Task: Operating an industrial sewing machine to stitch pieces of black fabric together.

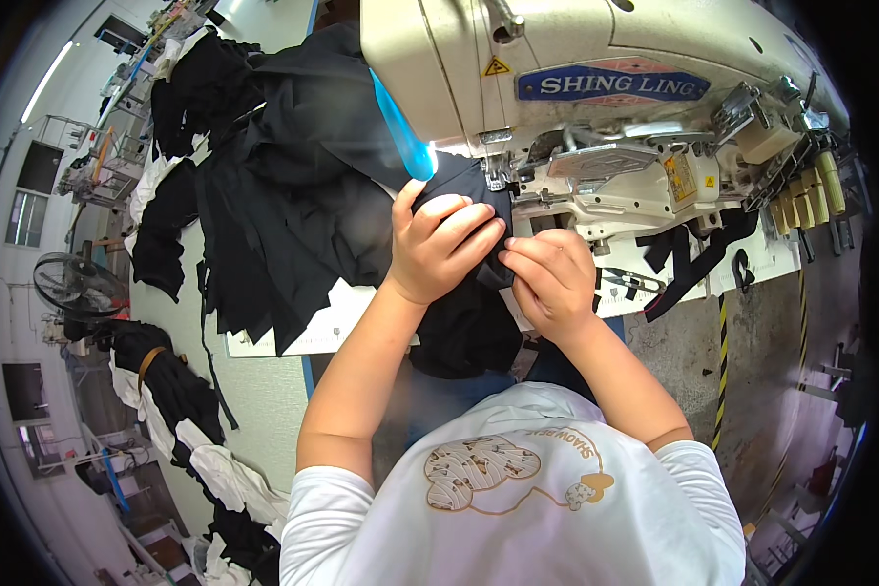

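Right hand [557, 278] pinches the edge of the black fabric [293, 166] between thumb and fingers, while the left hand [444, 239] lies on it with fingers bent and one raised; whether that hand grips, I cannot tell. Largest is the pale sewing machine [439, 73], whose body closes off the room ahead and to the right. Next comes the fabric, spread over the table [327, 327] left of the machine, part of it under the presser foot [498, 174] and part hanging toward the lap. The table's near edge passes beneath the forearms; open room lies mainly on the person's side, between the hands and the white shirt [557, 479]. Overall, the fabric's long axis slants from far left to near right, and its held edge points from the foot toward the body. Smaller are the blue strip [398, 127], just beside the raised fingertip, and the snips [635, 281], right of the right hand.
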Action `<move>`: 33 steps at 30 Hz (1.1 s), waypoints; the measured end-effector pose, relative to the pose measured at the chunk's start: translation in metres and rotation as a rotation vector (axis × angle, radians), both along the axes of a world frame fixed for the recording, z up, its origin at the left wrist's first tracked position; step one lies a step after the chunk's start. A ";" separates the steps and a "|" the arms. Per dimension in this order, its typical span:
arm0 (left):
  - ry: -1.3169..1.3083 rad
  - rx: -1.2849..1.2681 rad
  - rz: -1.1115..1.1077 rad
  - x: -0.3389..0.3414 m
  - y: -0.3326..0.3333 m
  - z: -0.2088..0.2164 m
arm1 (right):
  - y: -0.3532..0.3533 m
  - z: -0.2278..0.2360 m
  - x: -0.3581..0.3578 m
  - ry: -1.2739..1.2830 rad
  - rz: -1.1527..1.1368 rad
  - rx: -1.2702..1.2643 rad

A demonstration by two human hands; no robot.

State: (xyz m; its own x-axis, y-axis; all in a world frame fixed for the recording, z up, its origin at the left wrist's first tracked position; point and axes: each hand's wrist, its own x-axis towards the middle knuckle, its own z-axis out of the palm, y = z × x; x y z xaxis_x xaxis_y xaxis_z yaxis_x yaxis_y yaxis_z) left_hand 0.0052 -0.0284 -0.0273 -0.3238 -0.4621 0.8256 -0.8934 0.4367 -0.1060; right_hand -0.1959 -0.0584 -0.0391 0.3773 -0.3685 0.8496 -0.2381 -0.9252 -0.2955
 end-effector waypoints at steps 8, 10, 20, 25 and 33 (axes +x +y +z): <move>-0.024 -0.035 0.002 0.002 0.001 -0.004 | 0.001 0.000 0.001 -0.019 -0.009 -0.006; -0.023 -0.013 0.014 0.002 0.002 0.000 | -0.001 0.001 0.003 -0.019 -0.016 -0.008; -0.034 -0.018 0.013 0.006 0.000 0.002 | -0.009 -0.002 0.009 -0.039 -0.083 -0.024; -0.033 0.001 0.051 0.004 -0.002 0.006 | -0.012 -0.003 0.012 -0.055 -0.105 -0.025; -0.017 0.012 0.055 0.005 -0.001 0.007 | -0.018 -0.005 0.018 -0.085 -0.143 -0.044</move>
